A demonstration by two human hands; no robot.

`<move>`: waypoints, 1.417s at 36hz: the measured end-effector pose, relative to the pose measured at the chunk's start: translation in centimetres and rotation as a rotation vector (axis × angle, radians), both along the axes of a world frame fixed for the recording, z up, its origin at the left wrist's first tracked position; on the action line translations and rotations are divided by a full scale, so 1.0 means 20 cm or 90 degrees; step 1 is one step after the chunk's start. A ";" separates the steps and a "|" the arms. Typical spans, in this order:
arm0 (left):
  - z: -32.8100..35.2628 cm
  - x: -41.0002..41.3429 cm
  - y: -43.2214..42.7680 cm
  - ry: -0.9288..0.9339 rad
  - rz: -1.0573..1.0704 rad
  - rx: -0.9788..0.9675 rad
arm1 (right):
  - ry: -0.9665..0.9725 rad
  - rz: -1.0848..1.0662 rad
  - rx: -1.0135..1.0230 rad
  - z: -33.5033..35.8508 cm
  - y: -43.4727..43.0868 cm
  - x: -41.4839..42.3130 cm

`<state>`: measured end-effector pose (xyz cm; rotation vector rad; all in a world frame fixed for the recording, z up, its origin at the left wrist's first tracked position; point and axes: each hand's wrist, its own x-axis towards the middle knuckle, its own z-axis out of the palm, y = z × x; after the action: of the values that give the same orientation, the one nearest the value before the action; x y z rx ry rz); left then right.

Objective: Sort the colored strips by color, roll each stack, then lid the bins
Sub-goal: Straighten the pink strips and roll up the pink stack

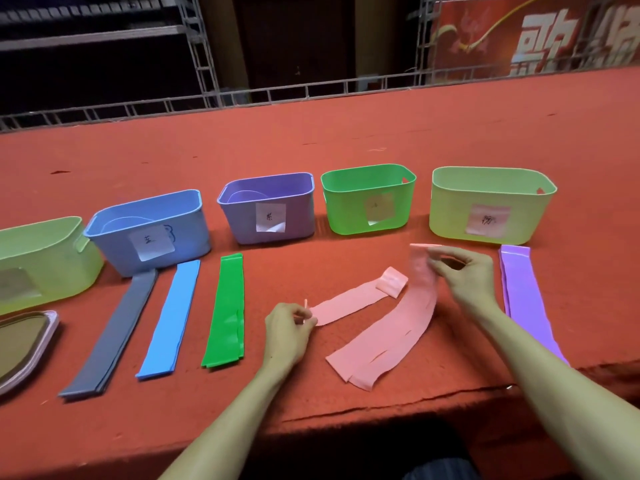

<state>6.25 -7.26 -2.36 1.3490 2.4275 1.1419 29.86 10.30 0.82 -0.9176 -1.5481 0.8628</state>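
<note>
Sorted strip stacks lie on the red table: grey [110, 332], blue [171, 318], green [227, 311] and purple [526, 299]. A pink stack [388, 337] fans out at centre right. My right hand [465, 275] pinches its far end and lifts it off the table. My left hand [289, 325] pinches the near end of a single pink strip [349, 303], whose far end is curled into a small roll [393, 281]. Behind stand open bins: pale green [45, 261], blue [152, 233], purple [268, 209], green [369, 199] and pale green with a pink label [490, 206].
A stack of lids [20, 348] lies at the near left edge. The table's front edge runs close below the strips. Metal truss railing [311, 90] borders the far side, with a red banner behind at the right.
</note>
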 end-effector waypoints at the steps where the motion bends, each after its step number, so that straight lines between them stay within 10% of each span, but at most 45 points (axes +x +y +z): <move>1: 0.02 -0.01 0.01 -0.009 0.007 0.020 | -0.005 0.026 0.017 0.03 -0.01 -0.01; 17: 0.50 -0.03 0.20 -0.107 -0.134 0.262 | -0.082 0.306 0.247 0.42 -0.17 -0.29; 42: 0.68 0.06 0.20 -0.396 -0.281 0.352 | -0.043 0.269 0.226 0.48 -0.19 -0.41; 51: 0.67 0.06 0.19 -0.223 -0.269 0.370 | -0.024 0.303 0.195 0.50 -0.22 -0.41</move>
<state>7.46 -3.51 11.02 1.5312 1.5258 1.8351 21.56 5.92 10.73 -0.3489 -1.9056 0.9035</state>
